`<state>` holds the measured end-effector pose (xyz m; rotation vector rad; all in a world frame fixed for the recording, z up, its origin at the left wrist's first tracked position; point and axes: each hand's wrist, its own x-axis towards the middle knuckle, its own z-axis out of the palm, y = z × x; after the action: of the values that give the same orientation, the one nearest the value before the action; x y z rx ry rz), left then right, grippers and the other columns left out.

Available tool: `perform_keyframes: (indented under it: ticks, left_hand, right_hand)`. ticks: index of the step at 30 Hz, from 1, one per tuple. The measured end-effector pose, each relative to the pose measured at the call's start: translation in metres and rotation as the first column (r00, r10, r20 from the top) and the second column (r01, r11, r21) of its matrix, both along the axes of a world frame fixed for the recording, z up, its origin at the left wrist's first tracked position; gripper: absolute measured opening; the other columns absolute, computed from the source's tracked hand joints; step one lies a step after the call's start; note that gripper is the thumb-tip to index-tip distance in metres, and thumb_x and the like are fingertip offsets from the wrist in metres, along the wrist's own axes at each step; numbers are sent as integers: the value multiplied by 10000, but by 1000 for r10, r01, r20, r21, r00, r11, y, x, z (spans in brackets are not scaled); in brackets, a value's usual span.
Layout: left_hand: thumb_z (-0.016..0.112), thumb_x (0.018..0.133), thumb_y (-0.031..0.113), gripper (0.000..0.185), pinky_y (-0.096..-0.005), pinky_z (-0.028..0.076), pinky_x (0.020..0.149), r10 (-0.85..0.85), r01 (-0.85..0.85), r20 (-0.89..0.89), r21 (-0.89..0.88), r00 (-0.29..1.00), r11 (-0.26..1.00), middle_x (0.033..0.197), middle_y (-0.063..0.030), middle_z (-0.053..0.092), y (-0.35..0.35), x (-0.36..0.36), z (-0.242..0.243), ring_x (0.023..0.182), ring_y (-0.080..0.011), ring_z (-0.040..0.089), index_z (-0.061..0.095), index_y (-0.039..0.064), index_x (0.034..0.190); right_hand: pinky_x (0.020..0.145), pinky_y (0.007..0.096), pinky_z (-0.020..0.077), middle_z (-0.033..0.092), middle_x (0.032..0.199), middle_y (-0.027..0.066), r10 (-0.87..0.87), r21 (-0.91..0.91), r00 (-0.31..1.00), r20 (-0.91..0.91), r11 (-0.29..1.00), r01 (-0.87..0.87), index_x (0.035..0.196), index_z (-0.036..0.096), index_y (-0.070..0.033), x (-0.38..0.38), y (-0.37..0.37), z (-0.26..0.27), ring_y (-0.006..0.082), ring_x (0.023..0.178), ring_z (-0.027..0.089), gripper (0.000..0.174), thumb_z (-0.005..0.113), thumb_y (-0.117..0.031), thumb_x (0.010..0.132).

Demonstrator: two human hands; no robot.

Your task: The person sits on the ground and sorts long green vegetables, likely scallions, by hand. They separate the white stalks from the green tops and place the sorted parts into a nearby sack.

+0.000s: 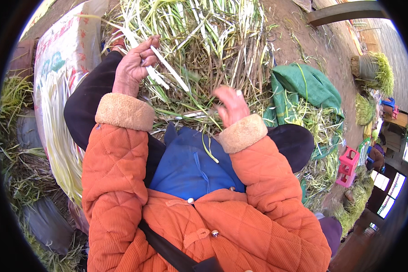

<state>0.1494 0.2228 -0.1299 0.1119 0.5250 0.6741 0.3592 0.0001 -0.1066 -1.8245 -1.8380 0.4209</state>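
Observation:
My left hand is closed around a few white leafy stalks, which stick out on both sides of the fist. To its right, my right hand hovers over the near side of the heap, blurred, its fingers curled and apart. I see nothing clearly held in it. Below both hands spreads a heap of long green-and-white stalks with brown, dry ends. A blue apron covers my lap, and a loose green leaf lies on it.
Sorted pale stalks lie along a printed white sack on my left. At right are a green mesh sack, leaf scraps and pink plastic stools. Tied bundles stand farther off, and another person is at far right.

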Motion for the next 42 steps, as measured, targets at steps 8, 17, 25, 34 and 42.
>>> perform_keyframes:
  ticks: [8,17,25,34,42]
  left_hand:
    - [479,901,113,256,-154,286,361,-129,137,158,-44,979,990,850,-49,569,-36,7,20,477,-13,344,473,-45,1102]
    - [514,884,166,264,-145,288,372,50,49,-335,280,941,959,880,-41,605,-32,-36,46,549,-26,365,514,-9,1082]
    - [550,867,277,230,-150,256,422,-677,774,-430,87,597,628,682,19,572,-185,-21,98,486,-13,366,583,54,913]
    - [517,891,191,213,-178,324,419,119,5,-316,366,941,930,719,-1,512,-107,17,90,497,-46,385,519,-10,964]
    - [629,817,118,137,-182,253,370,-140,202,-329,165,934,965,587,35,442,-98,78,9,442,-42,345,514,47,790]
  right_hand:
    - [620,309,454,574,1034,118,74,-155,616,-784,938,-310,1164,527,-97,-69,68,8,164,658,535,367,509,-146,800]
    - [685,382,452,575,860,171,-355,-816,798,-487,510,-271,968,586,-63,-30,-36,-41,241,779,573,184,507,-111,809]
    - [702,456,457,513,944,174,-543,-308,837,59,788,533,835,546,-12,25,103,-57,323,789,571,164,559,-173,806]
    - [610,304,387,437,744,48,-365,-151,723,-586,927,345,792,516,-1,17,66,-43,161,685,448,170,621,-126,744]
    - [650,210,375,479,786,-13,-182,-81,547,-817,976,204,927,541,-4,-29,28,-35,65,743,442,200,619,-137,799]
